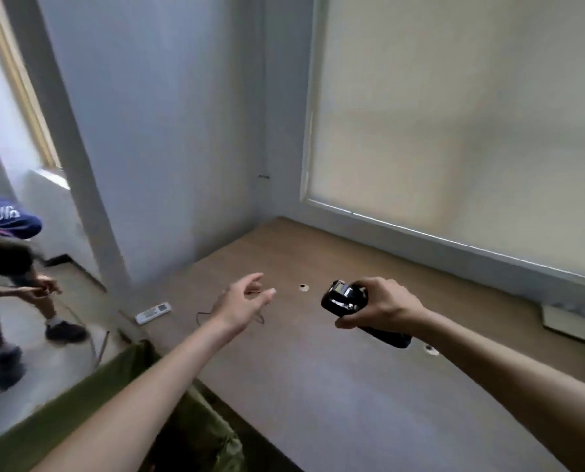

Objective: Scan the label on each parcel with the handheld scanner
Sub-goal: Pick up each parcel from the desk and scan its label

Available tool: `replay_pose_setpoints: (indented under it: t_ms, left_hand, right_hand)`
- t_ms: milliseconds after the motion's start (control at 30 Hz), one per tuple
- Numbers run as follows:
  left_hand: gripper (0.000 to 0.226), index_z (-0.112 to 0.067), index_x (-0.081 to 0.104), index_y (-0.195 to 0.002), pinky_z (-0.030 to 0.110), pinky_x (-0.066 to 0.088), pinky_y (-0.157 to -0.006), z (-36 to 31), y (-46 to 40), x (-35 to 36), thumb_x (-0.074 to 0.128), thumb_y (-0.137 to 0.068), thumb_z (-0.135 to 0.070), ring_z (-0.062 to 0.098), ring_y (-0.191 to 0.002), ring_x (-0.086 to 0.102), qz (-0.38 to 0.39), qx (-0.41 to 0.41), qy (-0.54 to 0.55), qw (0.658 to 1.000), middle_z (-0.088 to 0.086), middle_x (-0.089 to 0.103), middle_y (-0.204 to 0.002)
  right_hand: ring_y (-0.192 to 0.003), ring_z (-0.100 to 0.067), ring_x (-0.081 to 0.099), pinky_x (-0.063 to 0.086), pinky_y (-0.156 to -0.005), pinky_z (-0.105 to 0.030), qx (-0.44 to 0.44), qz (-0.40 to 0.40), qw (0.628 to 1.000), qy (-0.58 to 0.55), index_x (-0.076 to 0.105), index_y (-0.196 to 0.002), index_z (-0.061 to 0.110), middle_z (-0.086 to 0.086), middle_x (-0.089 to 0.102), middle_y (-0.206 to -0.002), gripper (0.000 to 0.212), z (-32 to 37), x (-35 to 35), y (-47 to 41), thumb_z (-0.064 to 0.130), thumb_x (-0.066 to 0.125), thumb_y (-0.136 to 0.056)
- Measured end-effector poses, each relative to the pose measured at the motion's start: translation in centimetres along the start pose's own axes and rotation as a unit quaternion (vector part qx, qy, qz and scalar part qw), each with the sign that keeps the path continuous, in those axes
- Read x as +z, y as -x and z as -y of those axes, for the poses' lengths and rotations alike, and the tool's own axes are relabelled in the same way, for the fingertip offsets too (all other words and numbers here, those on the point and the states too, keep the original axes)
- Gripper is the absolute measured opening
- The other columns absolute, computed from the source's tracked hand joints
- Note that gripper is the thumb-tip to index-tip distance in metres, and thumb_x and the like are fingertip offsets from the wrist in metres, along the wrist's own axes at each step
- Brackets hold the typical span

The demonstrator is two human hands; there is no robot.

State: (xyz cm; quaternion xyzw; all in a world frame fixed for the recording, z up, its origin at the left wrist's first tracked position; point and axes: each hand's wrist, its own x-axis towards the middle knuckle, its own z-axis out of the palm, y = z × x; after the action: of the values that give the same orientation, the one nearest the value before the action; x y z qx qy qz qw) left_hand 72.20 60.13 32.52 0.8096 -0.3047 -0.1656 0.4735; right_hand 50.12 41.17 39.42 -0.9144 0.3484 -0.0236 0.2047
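Two bare arms reach out over the brown worktop (318, 386). The right hand (383, 306) grips the black handheld scanner (347, 298), fingers curled round its handle, its head with the small screen tilted up and to the left, held above the worktop. The left hand (243, 299) hovers with fingers straight and spread, holding nothing. A white remote (153, 312) lies near the worktop's left edge, a thin wire (202, 315) just beside it. A green cloth (131, 386) drapes the near-left corner. Another person (8, 267) crouches on the floor at left
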Motion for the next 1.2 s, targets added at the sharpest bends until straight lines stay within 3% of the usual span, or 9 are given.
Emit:
replay_pose_setpoints:
  t_ms: [133,267,433,533,767,900,1200]
  left_hand:
    - [0.070,-0.027,0.063,-0.134,0.033,0.044,-0.109,-12.3,2.1,11.8,0.075,-0.075,-0.063,0.015,-0.123,0.060,0.076,0.092,-0.025,0.992,-0.002,0.067,-0.127]
    - [0.048,-0.026,0.068,-0.129,0.028,0.043,-0.104,-22.5,7.0,25.6,0.072,-0.088,-0.050,0.014,-0.125,0.058,0.160,0.169,-0.043,0.972,-0.004,0.067,-0.131]
    - [0.049,-0.027,0.068,-0.129,0.034,0.048,-0.105,-31.6,15.2,42.5,0.072,-0.087,-0.051,0.013,-0.118,0.063,0.268,0.245,-0.006,0.932,-0.002,0.071,-0.122]
    - [0.053,-0.027,0.065,-0.133,0.037,0.050,-0.103,-35.8,20.2,50.8,0.071,-0.087,-0.054,0.016,-0.115,0.064,0.323,0.283,-0.001,0.903,0.000,0.070,-0.123]
    - [0.057,-0.023,0.064,-0.134,0.041,0.055,-0.096,-42.0,30.4,66.5,0.070,-0.087,-0.056,0.017,-0.104,0.067,0.429,0.336,-0.013,0.838,-0.001,0.072,-0.112]
    - [0.056,-0.019,0.061,-0.136,0.041,0.055,-0.096,-44.5,35.1,74.7,0.068,-0.091,-0.050,0.017,-0.105,0.067,0.482,0.351,-0.016,0.803,0.001,0.072,-0.113]
    - [0.049,-0.019,0.058,-0.135,0.033,0.056,-0.090,-46.6,39.8,92.2,0.065,-0.094,-0.046,0.014,-0.102,0.065,0.555,0.349,-0.042,0.754,0.000,0.069,-0.114]
  right_hand:
    - [-0.096,-0.015,0.067,0.048,-0.074,-0.028,0.077,-0.068,0.995,-0.017,0.067,-0.112,0.044,0.016,0.072,-0.102,0.064,-11.8,-7.9,7.0,0.066,0.086,-0.055]
    - [-0.096,-0.013,0.070,0.058,-0.084,-0.032,0.160,-0.109,0.981,-0.007,0.070,-0.113,0.042,0.018,0.075,-0.099,0.069,-24.4,-14.0,16.2,0.071,0.082,-0.051]
    - [-0.112,-0.018,0.067,0.056,-0.093,-0.033,0.276,-0.155,0.949,-0.002,0.067,-0.129,0.046,0.013,0.074,-0.117,0.079,-37.6,-18.4,29.5,0.073,0.084,-0.057]
    - [-0.116,-0.020,0.066,0.053,-0.088,-0.032,0.345,-0.200,0.917,-0.008,0.069,-0.129,0.042,0.011,0.073,-0.121,0.087,-44.4,-19.8,37.0,0.081,0.081,-0.053]
    - [-0.111,-0.025,0.065,0.055,-0.092,-0.038,0.498,-0.267,0.823,-0.054,0.069,-0.127,0.039,0.004,0.073,-0.121,0.084,-56.3,-20.2,52.3,0.081,0.081,-0.056]
    - [-0.094,-0.022,0.066,0.057,-0.079,-0.035,0.560,-0.270,0.779,-0.080,0.068,-0.097,0.035,0.002,0.073,-0.101,0.062,-62.8,-19.3,58.0,0.081,0.081,-0.057]
    - [-0.107,-0.024,0.066,0.057,-0.089,-0.038,0.621,-0.258,0.733,-0.106,0.071,-0.120,0.036,0.002,0.072,-0.116,0.075,-76.6,-18.2,62.0,0.077,0.083,-0.058]
